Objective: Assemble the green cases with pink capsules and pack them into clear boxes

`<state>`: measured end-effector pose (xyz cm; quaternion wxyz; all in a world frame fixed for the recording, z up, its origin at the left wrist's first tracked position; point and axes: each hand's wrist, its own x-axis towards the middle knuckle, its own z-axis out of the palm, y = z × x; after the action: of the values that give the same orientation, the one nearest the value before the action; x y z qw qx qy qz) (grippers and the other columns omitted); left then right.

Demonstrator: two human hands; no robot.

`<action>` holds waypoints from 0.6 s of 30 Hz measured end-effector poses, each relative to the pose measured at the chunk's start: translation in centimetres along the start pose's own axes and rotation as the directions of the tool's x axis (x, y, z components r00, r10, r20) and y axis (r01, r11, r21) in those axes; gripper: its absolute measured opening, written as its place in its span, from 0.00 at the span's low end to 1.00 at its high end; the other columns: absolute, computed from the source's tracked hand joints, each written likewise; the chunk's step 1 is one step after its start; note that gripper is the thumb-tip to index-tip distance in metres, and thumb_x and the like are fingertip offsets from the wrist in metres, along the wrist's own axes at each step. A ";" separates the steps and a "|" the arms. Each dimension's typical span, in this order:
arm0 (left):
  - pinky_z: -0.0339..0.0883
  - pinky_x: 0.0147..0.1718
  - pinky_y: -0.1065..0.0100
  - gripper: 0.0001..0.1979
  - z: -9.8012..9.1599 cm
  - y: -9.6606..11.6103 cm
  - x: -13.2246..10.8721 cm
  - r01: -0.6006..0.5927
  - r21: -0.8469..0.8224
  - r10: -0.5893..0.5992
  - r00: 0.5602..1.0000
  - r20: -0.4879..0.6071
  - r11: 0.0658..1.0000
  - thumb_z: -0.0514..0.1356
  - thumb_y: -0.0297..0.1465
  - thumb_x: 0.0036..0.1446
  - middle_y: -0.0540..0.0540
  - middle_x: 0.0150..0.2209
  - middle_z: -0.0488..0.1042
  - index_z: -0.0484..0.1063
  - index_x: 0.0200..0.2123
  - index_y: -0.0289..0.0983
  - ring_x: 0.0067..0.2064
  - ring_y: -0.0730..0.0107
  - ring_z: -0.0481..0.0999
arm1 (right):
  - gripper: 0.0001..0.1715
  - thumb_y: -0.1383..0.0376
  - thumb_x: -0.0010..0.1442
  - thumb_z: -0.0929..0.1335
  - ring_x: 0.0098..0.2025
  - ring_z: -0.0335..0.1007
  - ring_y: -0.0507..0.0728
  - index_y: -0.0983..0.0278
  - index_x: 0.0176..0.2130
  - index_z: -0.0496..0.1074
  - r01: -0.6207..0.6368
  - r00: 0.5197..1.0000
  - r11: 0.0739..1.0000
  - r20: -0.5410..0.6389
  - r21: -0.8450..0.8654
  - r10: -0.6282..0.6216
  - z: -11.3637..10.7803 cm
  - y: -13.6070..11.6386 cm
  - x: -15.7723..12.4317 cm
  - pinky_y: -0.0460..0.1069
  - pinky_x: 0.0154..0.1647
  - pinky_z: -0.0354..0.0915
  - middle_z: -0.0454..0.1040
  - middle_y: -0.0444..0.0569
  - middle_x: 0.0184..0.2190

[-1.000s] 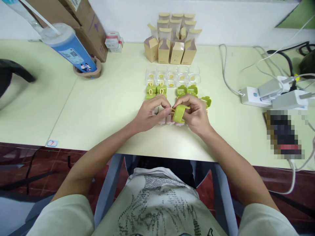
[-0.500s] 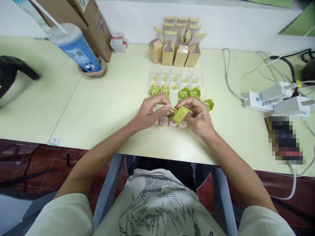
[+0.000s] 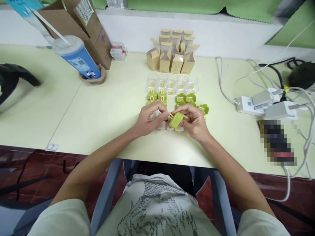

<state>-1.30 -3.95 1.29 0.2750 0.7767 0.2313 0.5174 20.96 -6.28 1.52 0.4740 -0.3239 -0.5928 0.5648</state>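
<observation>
My right hand (image 3: 197,124) is closed around a small green plastic case (image 3: 176,121), which is tilted with a flap sticking out at its right. From the case's left side comes a thin yellow loop strap (image 3: 170,115), its end pinched between the thumb and finger of my left hand (image 3: 149,120). Just beyond my hands stand green cases with yellow loops (image 3: 152,95) on the left. Open green shells (image 3: 191,97) are on the right, one of them (image 3: 203,108) set apart. Pale pink pieces (image 3: 161,125) lie below my hands, partly hidden by them.
Clear plastic cups (image 3: 162,80) with yellow marks form rows behind the green pieces. Open cardboard boxes (image 3: 164,62) stand farther back. A blue drink cup (image 3: 82,62) sits at left; a power strip (image 3: 248,106) with cables and a blurred phone-like object (image 3: 277,141) are at right.
The view has tilted up slightly, so the scene sits lower. Both hands keep the same hold on the green case and its strap, with only a slight turn of the case.
</observation>
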 end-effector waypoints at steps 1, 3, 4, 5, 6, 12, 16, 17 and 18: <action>0.73 0.39 0.62 0.11 0.1 0.0 0.0 -0.001 0.008 0.001 1.000 -0.006 1.000 0.64 0.38 0.77 0.48 0.34 0.79 0.74 0.38 0.42 0.36 0.68 0.77 | 0.18 0.56 0.59 0.83 0.24 0.75 0.53 0.56 0.45 0.79 -0.001 1.000 1.000 0.016 0.001 0.001 -0.1 0.1 0.1 0.49 0.23 0.69 0.85 0.45 0.37; 0.74 0.40 0.61 0.10 0.2 0.1 -0.1 -0.019 0.013 0.019 1.000 -0.002 1.000 0.65 0.37 0.76 0.48 0.34 0.79 0.74 0.38 0.42 0.36 0.68 0.78 | 0.17 0.57 0.59 0.83 0.30 0.81 0.56 0.57 0.42 0.77 0.005 0.999 1.000 0.046 0.010 -0.005 -0.3 0.2 0.2 0.50 0.26 0.73 0.85 0.46 0.37; 0.74 0.40 0.61 0.10 0.3 0.2 -0.1 -0.031 0.011 0.031 1.000 0.003 0.999 0.65 0.37 0.76 0.48 0.34 0.80 0.75 0.39 0.42 0.36 0.68 0.78 | 0.17 0.58 0.59 0.83 0.32 0.84 0.58 0.57 0.40 0.77 0.015 0.999 1.000 0.051 0.015 -0.016 -0.3 0.2 0.3 0.50 0.27 0.75 0.86 0.46 0.36; 0.74 0.40 0.61 0.10 0.3 0.2 -0.1 -0.042 0.009 0.042 0.999 0.007 0.999 0.65 0.36 0.76 0.49 0.34 0.80 0.74 0.39 0.42 0.36 0.68 0.78 | 0.16 0.59 0.59 0.83 0.34 0.86 0.59 0.57 0.39 0.77 0.031 0.998 0.999 0.049 0.020 -0.032 -0.2 0.2 0.3 0.50 0.28 0.76 0.86 0.46 0.36; 0.74 0.40 0.61 0.10 0.3 0.3 0.0 -0.047 0.011 0.047 0.999 0.009 0.999 0.65 0.36 0.76 0.49 0.33 0.80 0.74 0.39 0.42 0.36 0.68 0.78 | 0.16 0.59 0.59 0.83 0.34 0.86 0.59 0.57 0.39 0.77 0.045 0.998 0.999 0.043 0.027 -0.046 -0.2 0.1 0.3 0.51 0.29 0.76 0.86 0.46 0.36; 0.74 0.38 0.60 0.14 0.1 0.0 0.0 0.000 0.052 0.001 1.000 -0.008 0.999 0.63 0.40 0.78 0.48 0.32 0.78 0.72 0.37 0.42 0.35 0.66 0.77 | 0.13 0.60 0.60 0.84 0.34 0.86 0.59 0.56 0.38 0.80 0.100 0.994 0.995 0.031 0.017 -0.100 -0.3 -0.7 -0.1 0.53 0.35 0.81 0.84 0.45 0.35; 0.72 0.37 0.60 0.13 -0.1 -0.4 -0.2 0.026 0.071 -0.021 0.996 -0.081 0.997 0.64 0.39 0.77 0.48 0.32 0.78 0.73 0.37 0.42 0.35 0.67 0.76 | 0.08 0.60 0.63 0.83 0.38 0.86 0.59 0.56 0.39 0.83 0.190 0.979 0.976 -0.048 -0.107 -0.196 -0.7 -0.7 0.0 0.53 0.37 0.79 0.84 0.46 0.37; 0.72 0.37 0.60 0.12 -0.3 -0.5 -0.3 0.029 0.077 -0.020 0.994 -0.107 0.997 0.64 0.38 0.77 0.48 0.32 0.78 0.74 0.37 0.42 0.35 0.67 0.76 | 0.08 0.59 0.62 0.83 0.39 0.86 0.59 0.56 0.40 0.84 0.202 0.972 0.969 -0.096 -0.141 -0.216 -0.9 -0.5 0.1 0.53 0.39 0.80 0.85 0.47 0.38; 0.71 0.37 0.60 0.12 -0.7 -0.8 -0.2 0.031 0.088 -0.018 0.990 -0.138 0.996 0.64 0.38 0.76 0.48 0.33 0.77 0.74 0.37 0.43 0.35 0.67 0.76 | 0.09 0.58 0.63 0.83 0.41 0.86 0.59 0.55 0.41 0.85 0.201 0.962 0.965 -0.151 -0.165 -0.227 -1.0 -0.4 0.3 0.53 0.41 0.81 0.85 0.47 0.40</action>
<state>-2.06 -3.38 0.80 0.2294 0.7479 0.2823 0.5552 21.88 -5.68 1.85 0.5554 -0.3387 -0.6226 0.4351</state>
